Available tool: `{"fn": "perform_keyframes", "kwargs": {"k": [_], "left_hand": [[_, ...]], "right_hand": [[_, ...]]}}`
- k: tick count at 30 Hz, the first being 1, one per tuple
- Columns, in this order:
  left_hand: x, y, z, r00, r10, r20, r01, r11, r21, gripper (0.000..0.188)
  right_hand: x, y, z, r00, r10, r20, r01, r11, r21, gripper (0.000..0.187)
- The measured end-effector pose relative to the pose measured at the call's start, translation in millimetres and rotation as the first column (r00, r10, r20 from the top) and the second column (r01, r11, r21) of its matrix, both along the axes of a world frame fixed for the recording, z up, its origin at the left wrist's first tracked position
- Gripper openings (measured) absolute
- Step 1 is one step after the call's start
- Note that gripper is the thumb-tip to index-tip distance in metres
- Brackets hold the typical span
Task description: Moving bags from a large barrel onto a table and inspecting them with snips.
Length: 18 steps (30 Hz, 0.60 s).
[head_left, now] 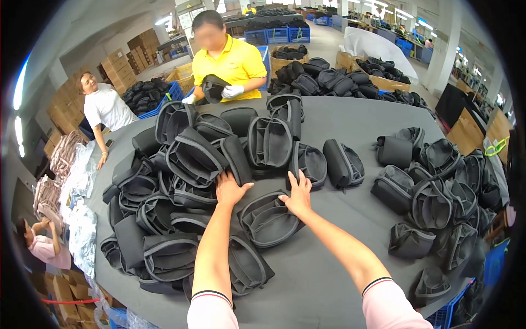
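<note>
Black padded zip pouches with inner dividers cover much of the grey table (329, 274). My left hand (231, 189) lies with its thumb stretched out and its fingertips against a closed black pouch (236, 158). My right hand (298, 196) is open, with its fingers spread toward an upright pouch (311, 164). Its thumb reaches the rim of an unzipped pouch (269, 220) that lies between my forearms with its dividers showing. Beyond my left hand, a large unzipped pouch (196, 159) leans on the heap. Neither hand visibly grips anything.
On the right lies a second heap of pouches (433, 203). Across the table a person in yellow (233, 63) holds a pouch with gloved hands. Another person in white (107, 107) leans at the left edge. Behind them stand blue crates (278, 36) and cartons.
</note>
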State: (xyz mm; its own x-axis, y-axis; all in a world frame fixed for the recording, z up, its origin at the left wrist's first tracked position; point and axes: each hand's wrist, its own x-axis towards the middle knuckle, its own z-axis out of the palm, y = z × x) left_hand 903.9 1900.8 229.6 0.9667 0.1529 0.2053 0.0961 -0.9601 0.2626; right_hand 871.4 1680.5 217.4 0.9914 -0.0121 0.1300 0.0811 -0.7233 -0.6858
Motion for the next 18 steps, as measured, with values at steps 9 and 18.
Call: {"fn": "perform_keyframes", "kwargs": {"k": [9,18], "left_hand": [[15,-17,-18,0.987,0.154,-0.037,-0.155,0.987,-0.035,0.081],[-18,-19,-2,0.969,0.073,-0.238,-0.098,0.991,-0.095,0.057]], "right_hand": [[-53,-9,12,0.986,0.122,0.112,-0.127,0.991,0.045,0.075],[-115,-27,-4,0.934,0.355,0.036,-0.354,0.935,-0.03,0.072]]}}
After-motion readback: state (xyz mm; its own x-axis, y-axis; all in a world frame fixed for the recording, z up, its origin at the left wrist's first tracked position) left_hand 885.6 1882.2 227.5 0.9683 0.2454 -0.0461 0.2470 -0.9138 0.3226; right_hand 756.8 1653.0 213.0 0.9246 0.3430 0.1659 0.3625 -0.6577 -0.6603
